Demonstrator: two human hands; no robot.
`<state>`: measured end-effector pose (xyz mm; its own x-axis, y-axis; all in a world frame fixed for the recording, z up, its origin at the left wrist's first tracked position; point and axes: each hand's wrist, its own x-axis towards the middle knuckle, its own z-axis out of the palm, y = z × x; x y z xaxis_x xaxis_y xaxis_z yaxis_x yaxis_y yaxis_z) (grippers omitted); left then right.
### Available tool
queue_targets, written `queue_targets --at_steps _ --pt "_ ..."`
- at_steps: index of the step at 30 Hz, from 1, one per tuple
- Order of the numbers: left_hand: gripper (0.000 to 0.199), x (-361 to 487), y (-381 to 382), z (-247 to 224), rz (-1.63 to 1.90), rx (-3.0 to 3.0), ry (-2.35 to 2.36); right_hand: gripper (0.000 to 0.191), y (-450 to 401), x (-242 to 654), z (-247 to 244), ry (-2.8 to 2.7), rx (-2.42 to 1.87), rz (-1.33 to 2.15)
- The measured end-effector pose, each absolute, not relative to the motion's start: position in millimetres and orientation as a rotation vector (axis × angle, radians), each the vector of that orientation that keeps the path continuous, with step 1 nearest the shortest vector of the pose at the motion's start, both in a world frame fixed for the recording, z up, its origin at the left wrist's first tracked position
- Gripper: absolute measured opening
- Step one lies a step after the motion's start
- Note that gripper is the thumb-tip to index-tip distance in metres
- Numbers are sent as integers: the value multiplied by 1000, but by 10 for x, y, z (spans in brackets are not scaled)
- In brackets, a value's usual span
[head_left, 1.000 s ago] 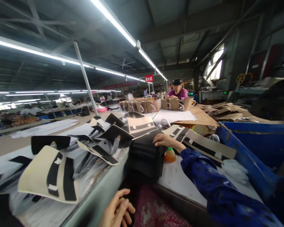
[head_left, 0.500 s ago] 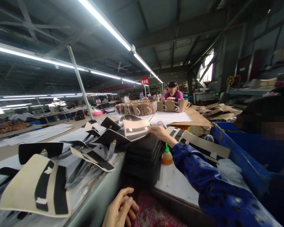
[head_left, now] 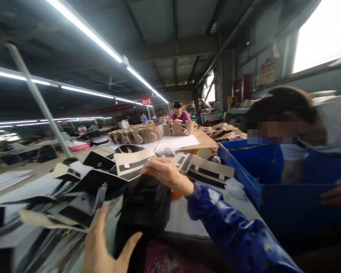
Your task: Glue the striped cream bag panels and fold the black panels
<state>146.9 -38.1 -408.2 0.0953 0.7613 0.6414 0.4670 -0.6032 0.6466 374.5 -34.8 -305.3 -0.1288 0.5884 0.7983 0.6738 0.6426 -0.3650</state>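
A tall stack of black pieces (head_left: 143, 208) stands at the middle, between the heaped table on the left and the white surface on the right. My right hand (head_left: 166, 172), in a blue patterned sleeve, is closed on the far upper edge of a black piece at the top of the stack. Near the stack's left side, my left hand (head_left: 109, 242) is spread, thumb apart from the fingers, holding nothing. Beyond my right hand lies a beige panel with black strips (head_left: 133, 161). An orange bottle (head_left: 176, 195) is mostly hidden behind my right wrist.
Black and cream flaps with clasps (head_left: 99, 182) cover the left table. On the right, a person leans over a blue bin (head_left: 241, 170). Brown bags (head_left: 139, 135) stand farther back, near a person in purple (head_left: 183, 116). Striped panels (head_left: 210, 170) lie right of the stack.
The view has turned right. My left hand has risen and opened beside the stack. My right hand has lifted the edge of the top black piece. The person at right shows more fully.
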Motion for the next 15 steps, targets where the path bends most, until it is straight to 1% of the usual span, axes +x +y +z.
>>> queue_targets --at_steps 1,2,4,5,6,8,11,13,15 --pt "99 1512 -439 -3973 1516 2182 1199 52 -414 3689 -3044 -1828 -951 -64" --pt "92 1555 -482 -3876 1505 2224 1164 52 -475 3642 -3027 -1848 -887 -16" --pt "57 1611 -517 -3736 1452 2194 1134 46 -586 3587 -2975 -1874 -772 102" --pt "46 1608 -514 -3696 1428 2138 1149 43 -635 3586 -2945 -1864 -730 160" --pt "43 1581 -504 -3674 1424 2060 1187 43 -679 3603 -2919 -1826 -698 202" --pt "45 1467 -484 -3669 1463 1860 1265 46 -737 3685 -2892 -1631 -675 228" --pt "44 1243 -471 -3704 1503 1668 1290 50 -733 3837 -2940 -1355 -727 150" --pt "42 1126 -465 -3731 1502 1603 1245 44 -699 3883 -2996 -1325 -778 81" --pt "40 1055 -463 -3757 1523 1542 1215 35 -678 3861 -3038 -1360 -807 26"
